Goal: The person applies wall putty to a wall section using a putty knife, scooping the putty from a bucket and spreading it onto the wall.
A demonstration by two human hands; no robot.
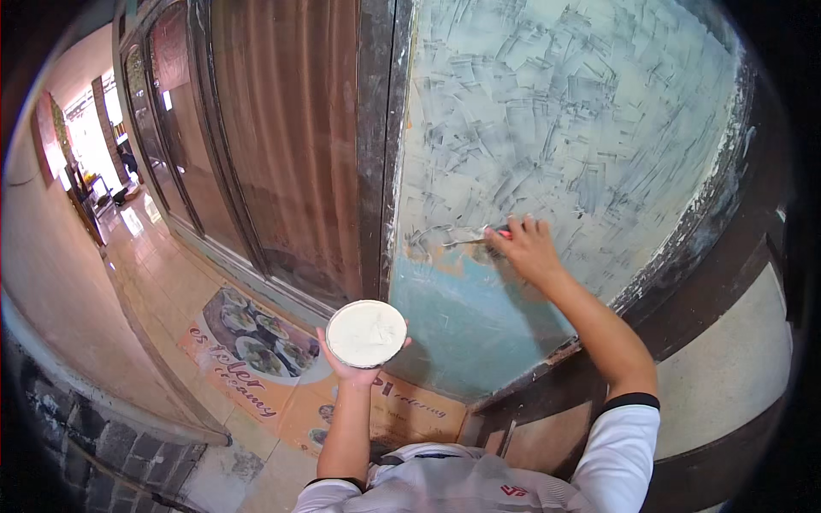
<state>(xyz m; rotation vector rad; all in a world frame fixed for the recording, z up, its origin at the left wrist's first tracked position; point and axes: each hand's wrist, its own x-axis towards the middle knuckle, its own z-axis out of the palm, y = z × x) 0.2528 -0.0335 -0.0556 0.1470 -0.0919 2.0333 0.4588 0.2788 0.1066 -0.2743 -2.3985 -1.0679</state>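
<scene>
I see the right hand (526, 246) gripping a scraper (475, 238) by its red handle (505, 234), blade (462, 242) just left of it and seemingly against the wall (581, 128), while the left hand (349, 369), lower and further left, cradles a round dish (363, 367) of white paste (368, 332). I'd hold the blade low with even pressure, working thin, overlapping strokes from the coated area (513, 154) above the right hand into the barer blue-green part (466, 308) below.

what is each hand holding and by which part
Left hand: the tub, cupped from below and at its sides. Right hand: the scraper, by its handle.
</scene>
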